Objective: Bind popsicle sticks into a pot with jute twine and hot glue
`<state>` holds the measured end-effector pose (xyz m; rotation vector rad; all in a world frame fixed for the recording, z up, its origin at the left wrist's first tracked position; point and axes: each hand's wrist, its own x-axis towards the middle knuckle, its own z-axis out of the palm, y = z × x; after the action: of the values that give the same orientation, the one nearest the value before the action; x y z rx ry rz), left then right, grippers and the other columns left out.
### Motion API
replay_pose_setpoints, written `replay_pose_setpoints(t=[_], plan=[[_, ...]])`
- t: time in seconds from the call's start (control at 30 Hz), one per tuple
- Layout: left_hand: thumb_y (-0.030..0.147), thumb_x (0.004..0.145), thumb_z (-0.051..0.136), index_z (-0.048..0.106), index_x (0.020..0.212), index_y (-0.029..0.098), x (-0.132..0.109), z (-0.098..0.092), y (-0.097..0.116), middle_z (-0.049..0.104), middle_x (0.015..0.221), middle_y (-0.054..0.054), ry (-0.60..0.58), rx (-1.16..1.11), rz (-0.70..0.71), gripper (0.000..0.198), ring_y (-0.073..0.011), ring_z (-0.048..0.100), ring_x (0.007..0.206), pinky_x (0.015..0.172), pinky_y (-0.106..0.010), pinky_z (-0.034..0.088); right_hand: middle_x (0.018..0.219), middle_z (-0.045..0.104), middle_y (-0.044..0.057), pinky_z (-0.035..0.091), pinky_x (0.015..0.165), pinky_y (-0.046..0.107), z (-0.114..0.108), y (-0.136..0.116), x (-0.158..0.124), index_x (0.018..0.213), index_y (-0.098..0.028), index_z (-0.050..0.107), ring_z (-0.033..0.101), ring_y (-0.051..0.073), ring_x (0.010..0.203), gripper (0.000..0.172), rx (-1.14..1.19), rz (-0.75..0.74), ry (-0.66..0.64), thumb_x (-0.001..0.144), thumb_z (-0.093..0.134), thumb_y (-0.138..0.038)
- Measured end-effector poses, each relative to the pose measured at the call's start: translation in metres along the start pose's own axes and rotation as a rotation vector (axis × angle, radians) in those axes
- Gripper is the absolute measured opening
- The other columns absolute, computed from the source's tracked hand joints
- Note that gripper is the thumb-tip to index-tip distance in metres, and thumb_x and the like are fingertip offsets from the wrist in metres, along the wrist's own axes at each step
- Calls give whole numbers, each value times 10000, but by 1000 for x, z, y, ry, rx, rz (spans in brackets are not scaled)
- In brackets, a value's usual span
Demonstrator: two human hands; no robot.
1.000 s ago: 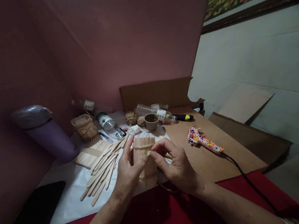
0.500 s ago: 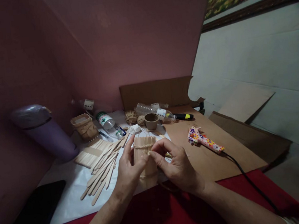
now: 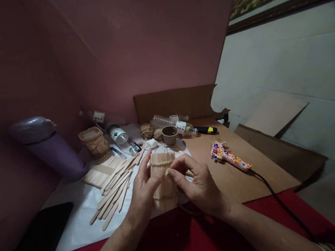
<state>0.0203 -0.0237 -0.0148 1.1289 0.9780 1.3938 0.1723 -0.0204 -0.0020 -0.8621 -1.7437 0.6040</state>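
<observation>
A round holder [image 3: 165, 190] faced with upright wooden craft sticks stands in front of me, twine tied around it near the top and again near the bottom. My left hand [image 3: 143, 188] is wrapped around its left side, the thumb lying across the front. At the front, the thumb and forefinger of my right hand [image 3: 194, 183] are pinched against the holder, with a small pale bit at their tips that is too small to name. Loose craft sticks [image 3: 115, 202] are fanned out to the left, beside a banded bundle of sticks [image 3: 102, 172].
On the cardboard sheet [image 3: 209, 177] at right lies a flowered glue gun [image 3: 230, 158], its black cord running toward me. Behind the holder are a small cup [image 3: 170, 136], twine balls [image 3: 146, 131], plastic bottles [image 3: 167, 122] and a cutter [image 3: 206, 130]. A purple tumbler [image 3: 56, 154] is at left.
My left thumb has drawn back slightly to the left from the right fingertips. The right hand's pinch and the holder stay nearly in place.
</observation>
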Motion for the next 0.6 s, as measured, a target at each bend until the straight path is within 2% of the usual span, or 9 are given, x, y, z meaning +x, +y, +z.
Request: replay_pose_setpoints(t=[0.1,0.3,0.6], plan=[[373,770,697,369,1448,205,-1,1,2,559,1383,-109,-15,14,4,772,-298,528,1248,992,-357,440,700,586,-19,445,570,248,0,0,0,826,-191,576,536,116,605,80,-6,-6,2,896,554,-222],[401,712,751,349,1453,154,-1,3,6,596,1315,-147,16,104,-1,878,-311,565,1191,967,-366,458,701,594,-17,439,565,246,0,1,-1,829,-193,577,537,118,602,73,-25,-12,1,894,555,-216],[440,684,753,364,1442,128,1,4,5,614,1298,-145,43,123,13,908,-316,561,1195,945,-354,474,769,612,0,441,600,232,-1,0,0,900,-184,569,564,119,657,81,-11,-15,2,924,494,-205]])
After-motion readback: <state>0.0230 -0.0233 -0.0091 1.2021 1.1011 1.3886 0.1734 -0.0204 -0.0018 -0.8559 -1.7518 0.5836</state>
